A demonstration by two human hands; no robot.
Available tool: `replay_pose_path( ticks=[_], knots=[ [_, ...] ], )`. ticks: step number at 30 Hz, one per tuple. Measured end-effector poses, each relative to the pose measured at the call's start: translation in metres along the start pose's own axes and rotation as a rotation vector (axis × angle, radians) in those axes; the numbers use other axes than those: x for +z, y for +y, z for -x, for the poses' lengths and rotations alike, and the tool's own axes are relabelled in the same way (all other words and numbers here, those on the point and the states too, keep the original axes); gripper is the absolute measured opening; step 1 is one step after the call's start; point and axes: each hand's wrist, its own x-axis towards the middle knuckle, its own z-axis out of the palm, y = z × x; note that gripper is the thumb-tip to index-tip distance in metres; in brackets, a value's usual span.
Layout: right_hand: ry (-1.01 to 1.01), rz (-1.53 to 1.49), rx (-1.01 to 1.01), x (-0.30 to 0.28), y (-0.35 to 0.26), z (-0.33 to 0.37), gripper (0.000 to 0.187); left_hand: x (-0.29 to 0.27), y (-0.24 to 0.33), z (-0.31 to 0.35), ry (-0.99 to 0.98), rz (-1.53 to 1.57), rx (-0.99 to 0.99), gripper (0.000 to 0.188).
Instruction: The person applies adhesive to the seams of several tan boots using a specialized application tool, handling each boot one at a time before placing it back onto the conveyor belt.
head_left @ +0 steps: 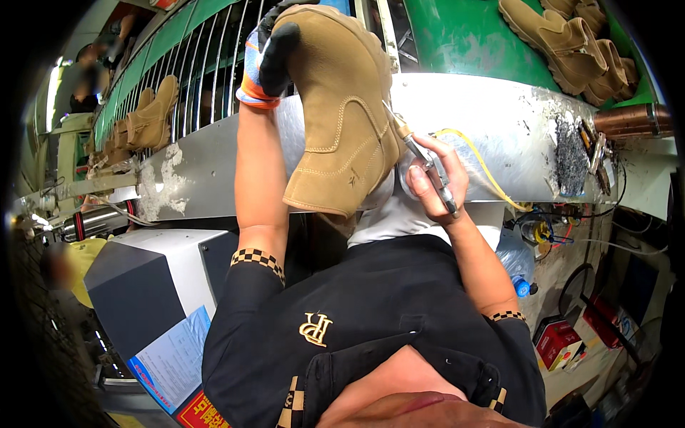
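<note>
A tan suede ankle boot hangs tilted above the metal ledge, its toe up and its shaft opening toward me. My left hand, in a glove with black fingers and a white, blue and orange cuff, is closed around the toe end. Bare and closed, my right hand grips a slim silver hand tool with a brass-coloured collar and a thin pointed tip. That tip is at the boot's right edge, close to the sole side; whether it touches cannot be told. The far side of the boot is hidden.
A metal ledge runs across in front of me. More tan boots stand on the green surface at right and by the wire rack at left. A yellow hose curves beside my right hand. A grey box stands lower left.
</note>
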Motion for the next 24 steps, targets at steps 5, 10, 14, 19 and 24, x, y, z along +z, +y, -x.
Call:
replay_pose_path(
  ticks=[5, 10, 14, 19, 24],
  knots=[
    [-0.05, 0.007, -0.072, 0.004, -0.004, 0.006, 0.044, -0.009, 0.002, 0.007, 0.073, 0.039, -0.004, 0.071],
    [-0.073, 0.033, 0.02, -0.002, -0.004, 0.013, 0.042, -0.026, -0.014, 0.01, 0.086, 0.029, 0.038, 0.077],
    [-0.062, -0.016, 0.095, -0.007, 0.003, 0.02, 0.042, -0.037, -0.018, 0.018, 0.113, 0.125, 0.01, 0.066],
    [-0.034, -0.071, 0.176, -0.008, -0.001, 0.026, 0.041, -0.027, -0.007, 0.04, 0.125, 0.21, -0.064, 0.078],
    [-0.039, -0.154, 0.218, -0.007, 0.001, 0.024, 0.04, -0.004, -0.011, 0.071, 0.261, 0.486, -0.201, 0.082]
  ],
)
